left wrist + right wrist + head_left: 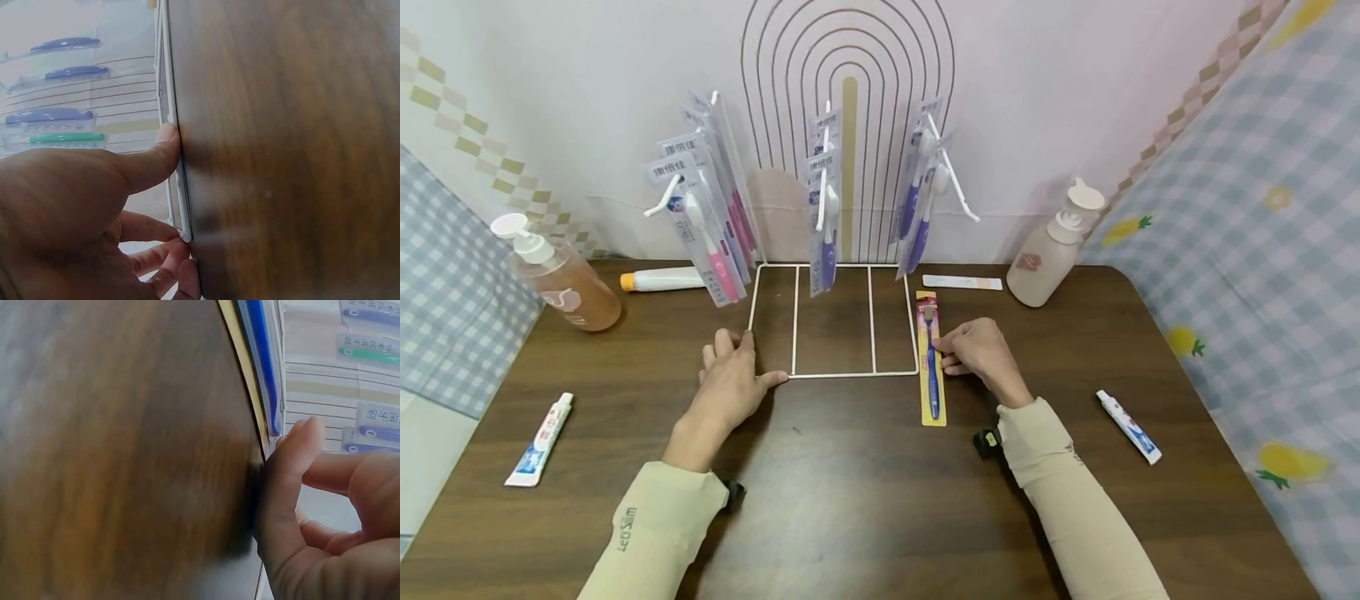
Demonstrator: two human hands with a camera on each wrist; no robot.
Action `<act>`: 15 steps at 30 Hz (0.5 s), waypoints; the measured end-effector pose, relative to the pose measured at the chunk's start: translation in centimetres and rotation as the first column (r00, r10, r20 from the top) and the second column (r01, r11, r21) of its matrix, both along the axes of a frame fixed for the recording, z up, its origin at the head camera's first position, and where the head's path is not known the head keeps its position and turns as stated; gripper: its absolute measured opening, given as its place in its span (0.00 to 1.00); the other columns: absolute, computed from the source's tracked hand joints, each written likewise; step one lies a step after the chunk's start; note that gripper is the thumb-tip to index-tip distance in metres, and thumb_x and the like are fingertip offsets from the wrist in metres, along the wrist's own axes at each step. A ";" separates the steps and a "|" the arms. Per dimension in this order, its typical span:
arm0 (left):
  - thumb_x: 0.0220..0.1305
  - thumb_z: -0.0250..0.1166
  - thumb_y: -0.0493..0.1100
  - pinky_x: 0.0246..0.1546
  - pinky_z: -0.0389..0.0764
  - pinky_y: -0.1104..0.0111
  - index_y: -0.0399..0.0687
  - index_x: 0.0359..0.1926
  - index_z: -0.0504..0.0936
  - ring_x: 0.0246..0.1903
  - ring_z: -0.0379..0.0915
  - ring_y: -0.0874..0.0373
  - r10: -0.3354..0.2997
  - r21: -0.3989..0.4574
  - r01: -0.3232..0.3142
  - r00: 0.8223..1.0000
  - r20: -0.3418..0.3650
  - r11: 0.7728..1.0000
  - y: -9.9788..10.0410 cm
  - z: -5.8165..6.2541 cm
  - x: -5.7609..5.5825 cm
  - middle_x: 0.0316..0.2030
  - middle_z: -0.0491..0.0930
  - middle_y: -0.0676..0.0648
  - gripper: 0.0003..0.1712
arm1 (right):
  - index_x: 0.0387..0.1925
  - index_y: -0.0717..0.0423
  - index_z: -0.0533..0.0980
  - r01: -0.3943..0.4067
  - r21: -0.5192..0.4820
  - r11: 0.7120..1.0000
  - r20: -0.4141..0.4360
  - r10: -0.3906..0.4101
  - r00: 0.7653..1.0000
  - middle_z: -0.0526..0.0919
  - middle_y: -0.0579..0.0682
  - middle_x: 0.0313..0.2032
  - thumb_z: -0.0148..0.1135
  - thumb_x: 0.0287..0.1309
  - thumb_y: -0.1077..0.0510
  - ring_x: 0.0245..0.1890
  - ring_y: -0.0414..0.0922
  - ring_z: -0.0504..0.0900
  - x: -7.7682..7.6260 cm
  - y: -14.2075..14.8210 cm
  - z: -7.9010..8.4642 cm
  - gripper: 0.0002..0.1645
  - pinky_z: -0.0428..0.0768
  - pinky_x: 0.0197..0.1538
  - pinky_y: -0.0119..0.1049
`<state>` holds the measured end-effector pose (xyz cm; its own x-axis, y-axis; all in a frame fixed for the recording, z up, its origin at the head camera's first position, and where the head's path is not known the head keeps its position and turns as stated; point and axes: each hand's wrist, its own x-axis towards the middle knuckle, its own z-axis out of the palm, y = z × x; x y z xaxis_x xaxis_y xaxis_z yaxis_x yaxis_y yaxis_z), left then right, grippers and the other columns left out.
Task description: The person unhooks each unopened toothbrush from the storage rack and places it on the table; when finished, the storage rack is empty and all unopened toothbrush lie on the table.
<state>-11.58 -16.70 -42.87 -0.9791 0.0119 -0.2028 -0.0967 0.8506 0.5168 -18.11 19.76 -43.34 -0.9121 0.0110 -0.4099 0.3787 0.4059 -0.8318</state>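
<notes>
A white wire display rack (pixel 832 377) stands on the table, its base frame flat on the wood. My left hand (pixel 727 385) touches its near left corner, thumb on the front bar and fingertips by the side bar; the left wrist view shows the thumb (pixel 164 145) against the wire. Beside the rack's right bar lies a packaged blue toothbrush (pixel 933 375) on a yellow and pink card. My right hand (pixel 981 354) pinches that pack at its right edge. In the right wrist view the fingers partly hide the pack's (pixel 265 369) end.
Packaged toothbrushes (pixel 718 271) hang from the rack's hooks. Pump bottles stand at the left (pixel 576 292) and right (pixel 1045 262). Toothpaste tubes lie at the left (pixel 542 442), right (pixel 1129 427) and behind the left hooks (pixel 666 279). A flat white pack (pixel 962 282) lies at the back.
</notes>
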 end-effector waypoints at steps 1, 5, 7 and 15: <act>0.81 0.73 0.52 0.63 0.73 0.30 0.19 0.86 0.55 0.69 0.56 0.23 -0.001 0.000 0.001 1.000 -0.001 1.000 0.0 -0.1 0.0 0.76 0.57 0.23 0.56 | 0.53 0.76 0.89 -0.008 0.007 1.000 0.004 0.008 1.000 0.89 0.48 0.28 0.69 0.80 0.63 0.24 0.36 0.85 0.0 0.0 0.0 0.15 0.89 0.32 0.28; 0.81 0.72 0.52 0.65 0.72 0.30 0.19 0.86 0.54 0.70 0.55 0.22 -0.006 0.004 0.006 1.000 0.010 1.000 -0.1 -0.2 0.0 0.76 0.57 0.23 0.56 | 0.55 0.74 0.89 -0.041 0.038 0.998 0.011 0.041 0.999 0.90 0.52 0.34 0.68 0.82 0.60 0.26 0.37 0.86 -0.1 0.1 0.5 0.18 0.90 0.33 0.29; 0.82 0.72 0.53 0.64 0.72 0.30 0.19 0.87 0.54 0.70 0.55 0.22 -0.006 0.003 0.006 1.000 0.011 1.000 -0.1 -0.2 0.0 0.76 0.57 0.23 0.56 | 0.57 0.74 0.88 -0.066 0.055 0.996 -0.012 0.067 0.998 0.91 0.55 0.39 0.66 0.83 0.58 0.27 0.38 0.86 -0.4 0.2 1.2 0.19 0.90 0.34 0.29; 0.80 0.73 0.54 0.62 0.72 0.31 0.20 0.86 0.55 0.69 0.56 0.22 0.000 0.003 0.000 1.000 -0.003 1.000 0.0 0.0 0.0 0.75 0.58 0.23 0.57 | 0.72 0.68 0.80 -0.106 0.053 0.993 -0.386 0.118 0.915 0.88 0.72 0.59 0.67 0.84 0.54 0.29 0.35 0.87 -3.3 -1.0 5.7 0.27 0.89 0.35 0.30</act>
